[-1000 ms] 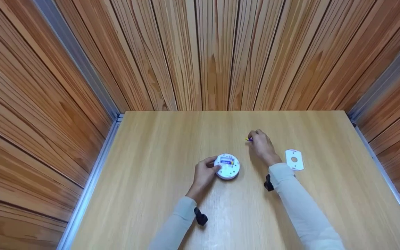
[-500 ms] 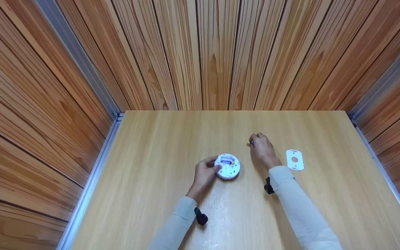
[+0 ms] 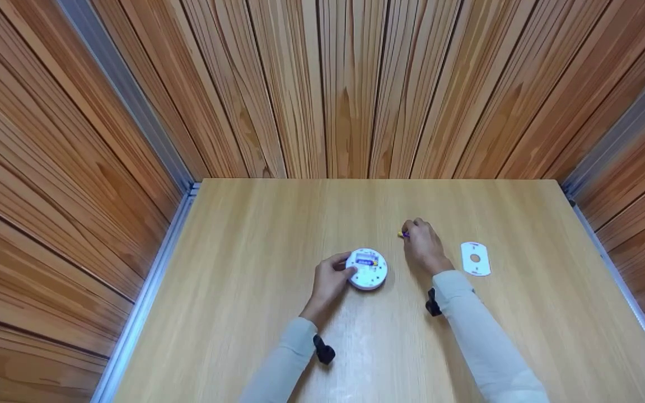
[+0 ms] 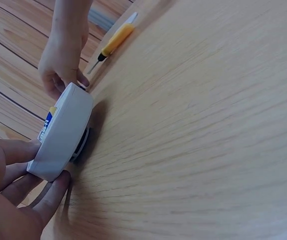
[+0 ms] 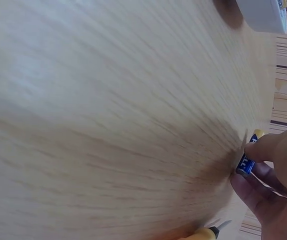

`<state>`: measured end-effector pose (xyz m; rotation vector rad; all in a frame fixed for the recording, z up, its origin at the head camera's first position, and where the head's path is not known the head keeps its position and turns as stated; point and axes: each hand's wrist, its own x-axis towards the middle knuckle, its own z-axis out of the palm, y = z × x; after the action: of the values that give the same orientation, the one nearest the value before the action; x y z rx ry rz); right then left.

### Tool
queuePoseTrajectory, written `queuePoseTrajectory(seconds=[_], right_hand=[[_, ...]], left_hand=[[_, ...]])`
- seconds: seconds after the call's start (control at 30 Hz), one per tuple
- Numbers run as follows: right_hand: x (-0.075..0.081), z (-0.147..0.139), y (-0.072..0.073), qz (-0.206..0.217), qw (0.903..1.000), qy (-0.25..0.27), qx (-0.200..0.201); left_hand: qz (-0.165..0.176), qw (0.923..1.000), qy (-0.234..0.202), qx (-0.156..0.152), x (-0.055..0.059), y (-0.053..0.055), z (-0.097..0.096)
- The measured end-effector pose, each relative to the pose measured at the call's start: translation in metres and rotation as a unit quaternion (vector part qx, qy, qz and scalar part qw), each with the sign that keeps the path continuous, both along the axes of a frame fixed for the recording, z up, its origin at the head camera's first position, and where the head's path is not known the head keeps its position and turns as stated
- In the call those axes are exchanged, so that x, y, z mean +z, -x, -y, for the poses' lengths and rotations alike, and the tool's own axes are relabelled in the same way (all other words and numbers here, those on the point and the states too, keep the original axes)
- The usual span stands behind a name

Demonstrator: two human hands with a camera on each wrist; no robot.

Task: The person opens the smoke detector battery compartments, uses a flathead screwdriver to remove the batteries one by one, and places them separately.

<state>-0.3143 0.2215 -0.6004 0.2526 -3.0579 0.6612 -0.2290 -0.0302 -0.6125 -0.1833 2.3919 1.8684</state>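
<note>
My left hand (image 3: 329, 280) grips the rim of a white round device (image 3: 368, 278), which looks like a smoke detector, thumb on top and fingers underneath. Its upper face has an uncovered compartment with a blue and yellow battery (image 3: 364, 262) in it. In the left wrist view the device (image 4: 66, 132) is tilted close over the table. To the right and farther back, my right hand (image 3: 424, 243) pinches another small battery (image 5: 246, 163), blue with a yellow end, between thumb and fingers. That hand is apart from the device, low over the table.
A white plate (image 3: 481, 263) with a round hole in the middle lies to the right of my right forearm. A yellow-handled screwdriver (image 4: 117, 40) lies on the table near the right hand, hidden in the head view. Wood-panelled walls (image 3: 350, 89) enclose the table's back and sides.
My right hand has moved slightly toward me with the battery in it. The left hand and the white device stay nearly where they were.
</note>
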Motion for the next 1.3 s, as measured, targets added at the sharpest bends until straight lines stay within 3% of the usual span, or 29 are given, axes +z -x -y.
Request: queuePoseTrajectory(seconds=[0.63, 0.9, 1.3], right_hand=[[-0.002, 0.0, 0.0, 0.017, 0.9998, -0.012, 0.003], [0.0, 0.0, -0.002, 0.011, 0.9999, -0.01, -0.002], [0.02, -0.005, -0.002, 0.02, 0.999, 0.038, -0.007]], left_hand=[[0.028, 0.9996, -0.004, 0.003, 0.0, 0.0, 0.0], [0.019, 0.9998, -0.003, -0.004, 0.0, 0.001, 0.0], [0.036, 0.9994, -0.001, -0.004, -0.001, 0.002, 0.0]])
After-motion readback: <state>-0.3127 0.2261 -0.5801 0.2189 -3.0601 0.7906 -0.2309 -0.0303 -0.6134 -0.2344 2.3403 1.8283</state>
